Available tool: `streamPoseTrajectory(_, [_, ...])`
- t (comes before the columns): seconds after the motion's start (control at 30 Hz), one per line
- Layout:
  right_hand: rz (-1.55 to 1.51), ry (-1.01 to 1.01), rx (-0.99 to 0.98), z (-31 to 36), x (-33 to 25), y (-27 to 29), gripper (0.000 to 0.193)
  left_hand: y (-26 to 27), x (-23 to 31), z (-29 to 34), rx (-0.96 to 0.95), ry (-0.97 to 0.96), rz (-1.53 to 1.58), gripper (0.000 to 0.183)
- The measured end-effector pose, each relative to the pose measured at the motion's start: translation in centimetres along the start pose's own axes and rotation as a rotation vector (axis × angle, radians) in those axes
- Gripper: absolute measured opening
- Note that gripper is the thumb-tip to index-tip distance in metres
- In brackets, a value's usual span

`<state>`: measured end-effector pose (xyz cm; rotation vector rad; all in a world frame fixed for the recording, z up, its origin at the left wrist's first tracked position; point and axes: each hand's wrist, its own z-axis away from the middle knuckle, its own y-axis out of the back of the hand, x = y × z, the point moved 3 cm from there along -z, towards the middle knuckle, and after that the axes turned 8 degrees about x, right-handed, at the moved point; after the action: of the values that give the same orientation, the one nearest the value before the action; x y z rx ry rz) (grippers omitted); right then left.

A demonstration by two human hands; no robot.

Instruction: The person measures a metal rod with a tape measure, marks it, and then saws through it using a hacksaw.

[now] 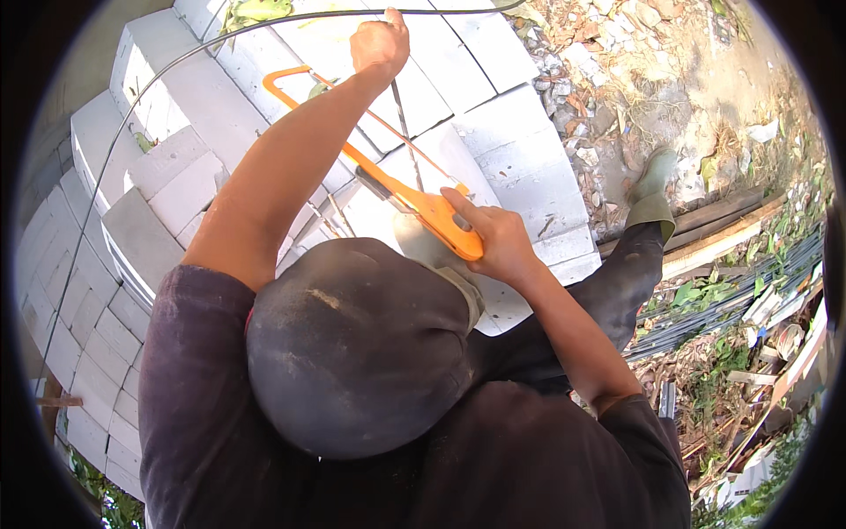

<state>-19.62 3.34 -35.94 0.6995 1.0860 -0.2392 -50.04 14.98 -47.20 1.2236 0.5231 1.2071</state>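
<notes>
My left hand (381, 44) is closed at the far end of my outstretched arm, round a long, thin dark metal rod (264, 25). That rod curves from the left side across the top of the view. My right hand (500, 240) grips the handle of an orange hacksaw (414, 196), whose frame points up and left over the pale blocks (520, 150). Its thin blade crosses above a short stretch of ribbed rod (404, 123) that runs down from near my left hand. Whether the blade touches this rod, I cannot tell.
Stacked pale blocks (88, 326) step down on the left. My bent knee (352, 344) rises near the middle; my other boot (653, 189) stands on rubble at right. Wooden planks (718, 225) and a bundle of dark rods (731, 295) lie beyond it.
</notes>
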Motion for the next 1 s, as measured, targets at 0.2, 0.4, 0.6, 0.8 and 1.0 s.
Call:
streamPoseTrajectory(0.2, [-0.012, -0.079, -0.037, 7.0, -1.4, 4.4, 0.076, 0.7, -1.9, -0.5, -0.045, 0.035, 0.015, 0.070])
streamPoseTrajectory(0.4, [-0.043, 0.001, 0.023, 1.6, -1.1, 0.9, 0.086, 0.4, -0.7, 0.1, -0.045, 0.040, 0.077, 0.064])
streamPoseTrajectory(0.6, [-0.049, -0.073, 0.012, 4.7, -1.2, 2.5, 0.080, 0.2, -1.5, -0.7, -0.058, 0.014, -0.013, 0.069])
streamPoseTrajectory(0.8, [-0.011, 0.018, -0.070, 6.7, 0.7, 3.7, 0.086, 1.5, -0.9, 0.3, -0.114, 0.084, 0.064, 0.066])
streamPoseTrajectory(1.0, [-0.157, 0.001, 0.073, 0.8, -0.4, 0.0, 0.084, 1.6, 0.3, 0.9, -0.122, 0.041, -0.017, 0.062])
